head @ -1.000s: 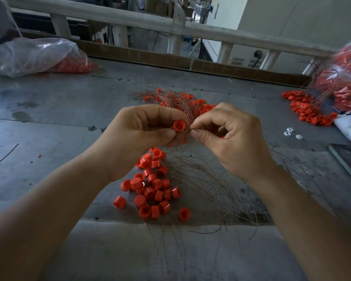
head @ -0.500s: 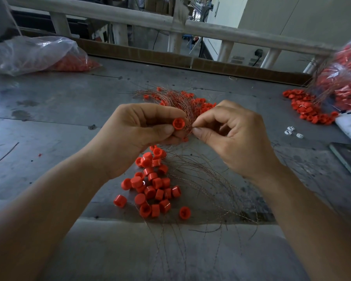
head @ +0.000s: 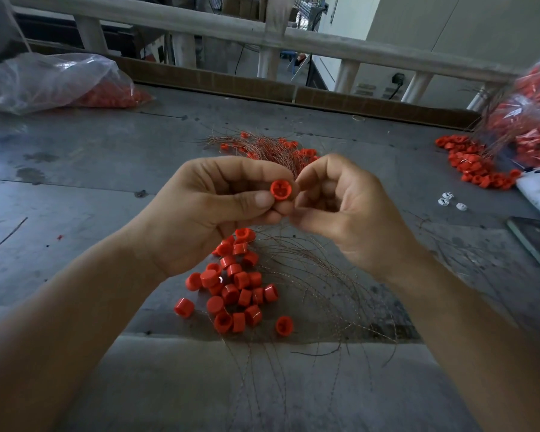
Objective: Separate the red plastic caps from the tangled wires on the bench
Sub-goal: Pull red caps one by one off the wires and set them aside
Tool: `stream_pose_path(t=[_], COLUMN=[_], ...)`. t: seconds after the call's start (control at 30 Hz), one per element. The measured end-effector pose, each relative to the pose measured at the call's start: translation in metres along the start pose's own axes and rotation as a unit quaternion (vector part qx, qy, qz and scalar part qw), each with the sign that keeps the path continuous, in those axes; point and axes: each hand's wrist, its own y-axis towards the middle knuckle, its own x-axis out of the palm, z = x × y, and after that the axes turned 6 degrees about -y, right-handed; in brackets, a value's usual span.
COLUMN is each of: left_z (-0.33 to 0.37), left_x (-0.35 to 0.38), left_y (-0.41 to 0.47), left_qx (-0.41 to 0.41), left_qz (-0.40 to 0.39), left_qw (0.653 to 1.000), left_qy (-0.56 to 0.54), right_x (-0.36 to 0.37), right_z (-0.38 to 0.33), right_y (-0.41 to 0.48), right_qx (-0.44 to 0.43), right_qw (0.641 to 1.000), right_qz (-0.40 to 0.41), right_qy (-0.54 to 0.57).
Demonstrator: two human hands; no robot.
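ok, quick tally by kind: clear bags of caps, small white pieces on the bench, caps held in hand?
clear bags of caps: 2
small white pieces: 3
cap held in left hand: 1
total: 6

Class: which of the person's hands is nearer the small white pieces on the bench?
Right. The right hand is directly left of the white pieces; the left hand, pinching a red cap, sits farther left, beyond the right hand.

glossy plastic caps point(head: 231, 288), dull metal bench point(head: 106, 157)
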Motion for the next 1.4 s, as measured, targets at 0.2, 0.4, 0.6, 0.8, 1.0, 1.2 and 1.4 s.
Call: stream_pose_path(t=[0.2,0.4,0.6,0.8,1.0,1.2,1.4], left_z=[-0.003,-0.001,-0.001,-0.001,-0.001,-0.002,-0.004], left_x=[0.001,0.001,-0.002,0.0,0.002,0.003,0.004], left_y=[0.001,0.001,0.002,0.001,0.0,0.0,0.001], left_qx=[-0.03,-0.023,-0.026,-0.031,-0.035,-0.047,-0.054], left_qz=[-0.008,0.008,0.044,0.042,0.047,0.059,0.081], left_qw=[0.999,0.998,0.996,0.997,0.996,0.996,0.995], left_qy=[-0.018,-0.05,-0.071,-0.063,-0.064,-0.053,-0.024], right_x=[0.003,-0.01,-0.046,-0.06,-0.061,-0.059,-0.042], right_z=[0.002,0.003,0.026,0.057,0.068,0.062,0.032], right_y=[0.001,0.004,0.017,0.022,0.023,0.023,0.019], right_qx=[0.017,0.04,0.1,0.168,0.229,0.198,0.164], right_qw=[1.0,0.998,0.984,0.918,0.876,0.965,0.975], right_qz=[-0.02,-0.043,0.123,0.034,-0.033,0.033,0.011], right_qy=[0.002,0.016,-0.082,-0.357,-0.422,-0.168,0.147])
